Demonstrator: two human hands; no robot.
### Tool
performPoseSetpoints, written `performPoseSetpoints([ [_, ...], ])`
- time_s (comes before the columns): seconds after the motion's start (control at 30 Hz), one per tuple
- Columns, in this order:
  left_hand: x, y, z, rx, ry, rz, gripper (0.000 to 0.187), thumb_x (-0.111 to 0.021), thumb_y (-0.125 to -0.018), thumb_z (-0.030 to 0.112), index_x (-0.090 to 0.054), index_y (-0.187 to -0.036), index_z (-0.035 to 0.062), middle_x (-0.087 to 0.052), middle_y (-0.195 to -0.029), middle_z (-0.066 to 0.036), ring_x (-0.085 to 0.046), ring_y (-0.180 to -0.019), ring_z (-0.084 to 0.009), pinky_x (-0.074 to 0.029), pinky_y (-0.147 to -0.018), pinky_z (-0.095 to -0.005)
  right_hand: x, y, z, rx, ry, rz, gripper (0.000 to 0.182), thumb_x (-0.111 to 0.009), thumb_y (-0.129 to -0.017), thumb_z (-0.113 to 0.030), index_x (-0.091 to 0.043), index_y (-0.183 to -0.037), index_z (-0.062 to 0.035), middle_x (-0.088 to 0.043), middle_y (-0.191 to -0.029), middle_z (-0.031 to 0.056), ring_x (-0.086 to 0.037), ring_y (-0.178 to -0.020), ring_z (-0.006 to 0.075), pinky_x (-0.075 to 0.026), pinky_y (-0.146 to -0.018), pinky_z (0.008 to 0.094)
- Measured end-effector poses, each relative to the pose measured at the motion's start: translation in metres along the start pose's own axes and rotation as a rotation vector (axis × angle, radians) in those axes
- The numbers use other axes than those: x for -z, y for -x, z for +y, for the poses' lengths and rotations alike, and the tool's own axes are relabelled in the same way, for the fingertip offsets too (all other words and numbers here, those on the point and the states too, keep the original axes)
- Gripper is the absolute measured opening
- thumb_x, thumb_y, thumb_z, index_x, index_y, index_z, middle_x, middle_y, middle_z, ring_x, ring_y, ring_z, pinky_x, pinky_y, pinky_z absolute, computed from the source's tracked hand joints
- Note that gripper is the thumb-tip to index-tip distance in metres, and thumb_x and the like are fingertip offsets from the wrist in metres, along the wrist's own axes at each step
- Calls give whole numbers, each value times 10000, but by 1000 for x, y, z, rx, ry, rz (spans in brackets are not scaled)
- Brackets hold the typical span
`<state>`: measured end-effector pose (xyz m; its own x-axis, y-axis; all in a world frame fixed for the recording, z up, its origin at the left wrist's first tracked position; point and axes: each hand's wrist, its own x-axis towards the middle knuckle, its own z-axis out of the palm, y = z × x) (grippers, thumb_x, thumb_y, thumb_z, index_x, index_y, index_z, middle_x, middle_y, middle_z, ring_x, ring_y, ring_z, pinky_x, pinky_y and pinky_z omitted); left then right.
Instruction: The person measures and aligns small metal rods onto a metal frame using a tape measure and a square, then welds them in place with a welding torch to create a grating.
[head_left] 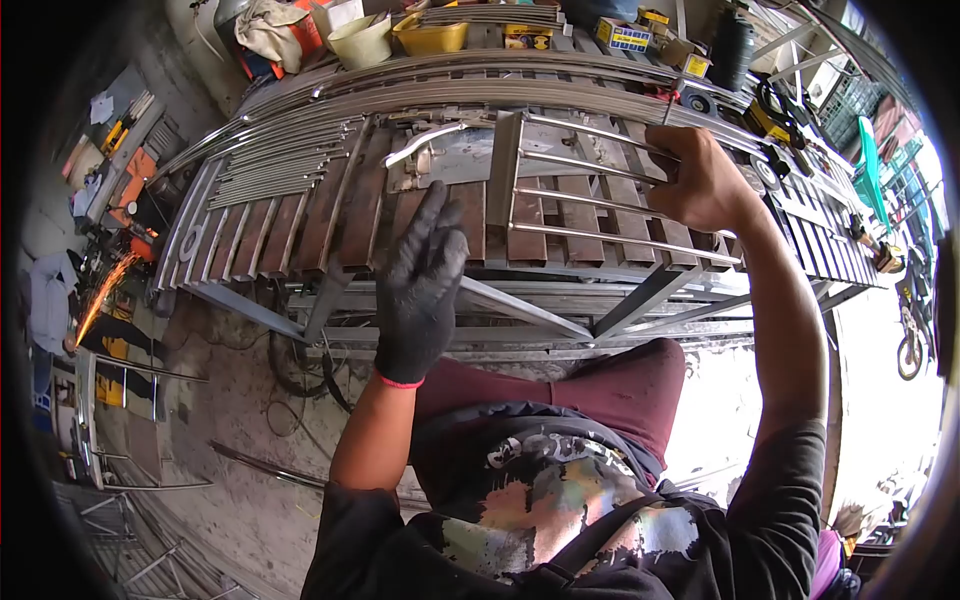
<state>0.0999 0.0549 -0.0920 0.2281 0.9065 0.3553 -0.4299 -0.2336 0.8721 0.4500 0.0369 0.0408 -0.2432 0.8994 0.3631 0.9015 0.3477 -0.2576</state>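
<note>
A metal frame (505, 170) with a flat bar at its left end and several parallel rods (610, 235) running rightward lies over the slatted metal workbench (345, 215). My bare right hand (700, 180) is closed around the upper rods near their right part; its fingertips are partly hidden. My left hand (425, 285), in a black glove, is raised in front of the bench's near edge, left of the frame. Its fingers point up and stretch out, holding nothing. Beyond it, a curved white metal piece (425, 143) rests over a grey plate (470, 160).
Several thin rods (285, 160) lie on the bench's left part, with long bars (480, 95) along the back. Behind stand a cream bucket (361, 42), a yellow bowl (430, 37) and small boxes (622, 35). At far left, sparks (105, 295) fly beside another person (52, 305).
</note>
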Motion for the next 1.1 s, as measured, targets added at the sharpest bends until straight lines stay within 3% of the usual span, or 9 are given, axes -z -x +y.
performPoseSetpoints([
  [0.3,-26,-22,-12,-63,-129,51,360,-691,-1083,57,-698,-1442,23,-752,-1299,-36,-667,-1041,-75,-558,-971,-270,3,-5,-8,-22,7,-53,268,-690,-702,-138,-508,-797,34,-544,-664,206,-535,-639,393,-473,-669,485],
  [0.4,-28,-28,-15,-381,-473,50,326,-692,-1062,7,-725,-1386,3,-776,-1179,-51,-680,-994,-111,-563,-921,-299,13,1,-26,-56,118,-75,218,-708,-735,-120,-558,-841,-2,-615,-742,197,-620,-749,459,-500,-714,507],
  [0.6,-24,-35,-13,-527,-530,-55,309,-667,-1024,-55,-737,-1323,-16,-766,-1084,-87,-714,-974,-185,-569,-895,-334,-1,12,-23,132,283,59,153,-703,-795,-109,-605,-896,-47,-647,-888,137,-696,-881,405,-552,-772,529],
  [0.73,-28,-26,-4,-677,-813,174,469,-636,-1036,-19,-612,-1504,-29,-688,-1394,-177,-646,-1276,-275,-491,-1095,-391,-16,13,-18,151,315,109,131,-705,-812,-103,-622,-908,-73,-650,-908,114,-710,-878,355,-570,-795,505],
  [0.8,-51,-13,10,-801,-891,345,590,-620,-1043,42,-484,-1611,-39,-574,-1566,-232,-538,-1465,-342,-381,-1239,-463,-34,15,-13,153,341,115,176,-707,-831,-77,-674,-1003,-94,-673,-988,102,-713,-976,351,-548,-942,510],
  [0.9,-98,-6,29,-728,-1561,61,815,-710,-967,152,-373,-1702,48,-470,-1663,-198,-411,-1564,-420,-263,-1315,-556,-59,13,-16,146,431,-16,377,-694,-930,-144,-699,-1306,-125,-702,-1238,139,-733,-1126,317,-491,-1063,534],
  [0.97,-112,-30,15,-646,-1717,-188,823,-719,-940,292,-417,-1685,116,-453,-1699,-128,-391,-1579,-403,-236,-1309,-587,-69,8,-27,239,550,26,279,-612,-1013,-181,-720,-1262,-120,-745,-1151,102,-751,-1096,256,-495,-1035,469],
  [1.03,-98,-56,-23,-704,-1686,-196,698,-665,-964,233,-490,-1625,95,-628,-1474,-154,-588,-1373,-374,-422,-1185,-523,-69,5,-34,206,573,14,218,-613,-1020,-209,-737,-1176,-122,-763,-1042,85,-767,-1032,263,-495,-1023,477],
  [1.1,-114,-78,-2,-253,-1809,-373,592,-663,-952,205,-604,-1525,65,-737,-1181,-163,-708,-1079,-378,-532,-991,-510,-64,12,-35,157,600,60,212,-686,-945,-164,-728,-1145,-107,-707,-976,78,-738,-1001,260,-495,-988,447],
])
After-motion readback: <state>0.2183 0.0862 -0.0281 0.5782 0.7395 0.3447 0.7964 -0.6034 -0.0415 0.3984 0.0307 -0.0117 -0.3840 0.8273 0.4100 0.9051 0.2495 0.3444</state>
